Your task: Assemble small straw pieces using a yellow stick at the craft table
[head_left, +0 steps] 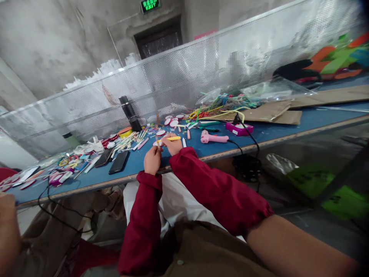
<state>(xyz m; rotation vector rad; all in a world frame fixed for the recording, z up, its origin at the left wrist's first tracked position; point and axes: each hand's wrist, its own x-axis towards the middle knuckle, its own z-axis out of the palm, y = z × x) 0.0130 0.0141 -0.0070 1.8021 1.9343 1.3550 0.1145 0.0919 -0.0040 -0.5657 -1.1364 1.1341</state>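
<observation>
Near the front edge of the blue table, my two hands are close together, both in dark red sleeve covers. My right hand [172, 146] is closed around a yellow pen-like stick [174, 138], which points to the right. Beside it, my left hand [152, 159] is closed, fingertips pinched around something small and thin that I cannot make out. Just beyond the fingers lies a white disc with a red rim [160, 133]. A white stick [184, 142] lies right of my right hand, and a pink corded hand tool [215, 137] rests farther right.
Two dark phones [119, 162] lie left of my hands, near a pile of thin sticks [127, 141]. A black bottle [130, 114] stands against the perforated metal screen [173, 80]. Coloured cords [221, 104], cardboard [268, 112] and a purple box [239, 129] lie right. Another person's hand [8, 231] shows at left.
</observation>
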